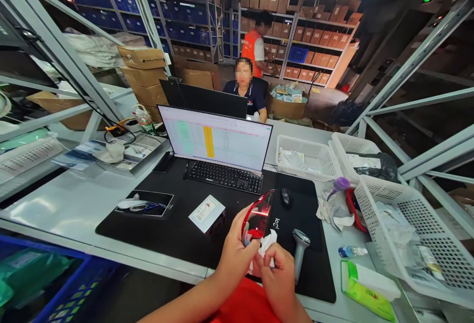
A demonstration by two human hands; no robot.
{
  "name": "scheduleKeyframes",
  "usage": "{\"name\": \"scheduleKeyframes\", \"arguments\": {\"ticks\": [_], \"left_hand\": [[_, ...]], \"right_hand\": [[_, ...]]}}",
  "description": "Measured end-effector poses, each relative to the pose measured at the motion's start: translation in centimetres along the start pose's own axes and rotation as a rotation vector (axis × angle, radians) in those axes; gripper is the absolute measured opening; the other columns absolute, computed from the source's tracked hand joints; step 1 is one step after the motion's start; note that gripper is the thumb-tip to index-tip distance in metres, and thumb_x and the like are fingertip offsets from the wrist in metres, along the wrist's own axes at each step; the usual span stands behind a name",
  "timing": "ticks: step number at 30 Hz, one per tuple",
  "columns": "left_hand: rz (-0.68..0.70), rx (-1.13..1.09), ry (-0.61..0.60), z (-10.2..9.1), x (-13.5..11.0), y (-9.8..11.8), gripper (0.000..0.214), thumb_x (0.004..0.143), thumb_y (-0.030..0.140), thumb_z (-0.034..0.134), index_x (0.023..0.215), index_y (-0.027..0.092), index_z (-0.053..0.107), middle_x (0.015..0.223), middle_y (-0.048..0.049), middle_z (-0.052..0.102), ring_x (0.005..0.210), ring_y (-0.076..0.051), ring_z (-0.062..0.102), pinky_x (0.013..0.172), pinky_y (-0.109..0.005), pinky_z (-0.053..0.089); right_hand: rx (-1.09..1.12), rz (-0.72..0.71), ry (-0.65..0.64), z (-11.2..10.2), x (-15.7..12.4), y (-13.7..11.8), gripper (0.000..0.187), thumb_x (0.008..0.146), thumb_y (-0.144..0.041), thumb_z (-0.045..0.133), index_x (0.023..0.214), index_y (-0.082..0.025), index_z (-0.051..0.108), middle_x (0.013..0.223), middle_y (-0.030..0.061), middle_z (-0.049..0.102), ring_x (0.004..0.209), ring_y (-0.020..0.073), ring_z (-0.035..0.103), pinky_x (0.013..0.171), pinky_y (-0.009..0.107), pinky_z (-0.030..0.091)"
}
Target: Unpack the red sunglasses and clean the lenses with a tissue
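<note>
My left hand is closed around a pair of red-framed sunglasses with dark, reflective lenses, held up over the black desk mat. Pinched in the fingers of my right hand is a crumpled white tissue, up against the lower part of the glasses. Both hands meet there, and part of the glasses is hidden behind them. To the right of my hands lies a grey barcode scanner. A printed white card lies flat on the mat to the left.
Behind the mat stand a monitor and a black keyboard; a mouse lies right. White baskets, a small spray bottle and a green tissue pack line the right side. A person sits opposite.
</note>
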State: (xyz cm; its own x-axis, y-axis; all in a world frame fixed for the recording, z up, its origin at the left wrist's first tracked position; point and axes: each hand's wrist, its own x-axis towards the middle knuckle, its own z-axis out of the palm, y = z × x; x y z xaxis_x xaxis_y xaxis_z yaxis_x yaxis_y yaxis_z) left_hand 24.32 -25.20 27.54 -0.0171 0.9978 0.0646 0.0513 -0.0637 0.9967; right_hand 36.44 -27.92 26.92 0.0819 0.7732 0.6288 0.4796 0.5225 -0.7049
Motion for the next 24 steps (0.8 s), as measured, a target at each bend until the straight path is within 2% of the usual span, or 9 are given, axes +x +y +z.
{"name": "scheduleKeyframes", "arguments": {"ticks": [6,11,16,20,22,24], "left_hand": [[-0.109,-0.116,0.037,-0.1,0.5,0.5,0.058,0.073,0.017,0.059,0.131,0.021,0.058,0.134,-0.0076,0.063,0.124,-0.026,0.059,0.108,-0.038,0.045],[-0.166,-0.218,0.027,-0.3,0.6,0.5,0.055,0.076,0.02,0.062,0.131,0.022,0.058,0.138,-0.0074,0.062,0.126,-0.025,0.058,0.103,-0.033,0.047],[-0.266,-0.35,0.026,-0.2,0.6,-0.1,0.049,0.077,0.024,0.066,0.125,0.022,0.061,0.134,-0.0088,0.065,0.114,-0.024,0.064,0.098,-0.035,0.05],[-0.342,-0.487,0.058,-0.4,1.2,-0.3,0.051,0.074,0.028,0.069,0.124,0.023,0.061,0.138,-0.0114,0.062,0.13,-0.029,0.054,0.095,-0.037,0.051],[-0.385,-0.534,0.066,-0.9,1.7,-0.1,0.053,0.073,0.03,0.069,0.126,0.024,0.06,0.143,-0.0123,0.058,0.138,-0.031,0.047,0.094,-0.038,0.052],[-0.4,-0.527,0.056,-1.6,2.1,0.2,0.053,0.073,0.032,0.069,0.125,0.024,0.06,0.147,-0.0128,0.054,0.141,-0.031,0.044,0.096,-0.04,0.051]], "right_hand": [[0.005,-0.044,0.024,0.9,-0.7,0.6,0.038,0.09,-0.02,0.065,0.062,-0.021,0.039,0.051,-0.0078,0.049,0.046,0.0078,0.046,0.046,0.018,0.034],[0.05,-0.158,-0.055,0.7,-1.2,1.8,0.035,0.091,-0.013,0.062,0.065,-0.022,0.04,0.052,-0.0071,0.052,0.05,0.0088,0.05,0.052,0.02,0.037],[0.007,-0.218,-0.147,-0.1,-1.6,2.9,0.031,0.091,-0.011,0.058,0.067,-0.022,0.041,0.055,-0.0057,0.054,0.052,0.0101,0.051,0.055,0.023,0.038],[-0.018,-0.265,-0.186,-0.6,-2.0,4.0,0.03,0.091,-0.009,0.052,0.066,-0.022,0.042,0.054,-0.0051,0.054,0.052,0.01,0.051,0.055,0.022,0.039],[-0.036,-0.285,-0.191,-1.0,-2.3,4.9,0.031,0.091,-0.011,0.054,0.064,-0.022,0.043,0.052,-0.0054,0.053,0.05,0.0094,0.051,0.053,0.021,0.039],[-0.057,-0.244,-0.183,-1.7,-2.5,5.8,0.034,0.09,-0.015,0.059,0.06,-0.021,0.043,0.05,-0.0055,0.052,0.048,0.0091,0.052,0.049,0.019,0.038]]}}
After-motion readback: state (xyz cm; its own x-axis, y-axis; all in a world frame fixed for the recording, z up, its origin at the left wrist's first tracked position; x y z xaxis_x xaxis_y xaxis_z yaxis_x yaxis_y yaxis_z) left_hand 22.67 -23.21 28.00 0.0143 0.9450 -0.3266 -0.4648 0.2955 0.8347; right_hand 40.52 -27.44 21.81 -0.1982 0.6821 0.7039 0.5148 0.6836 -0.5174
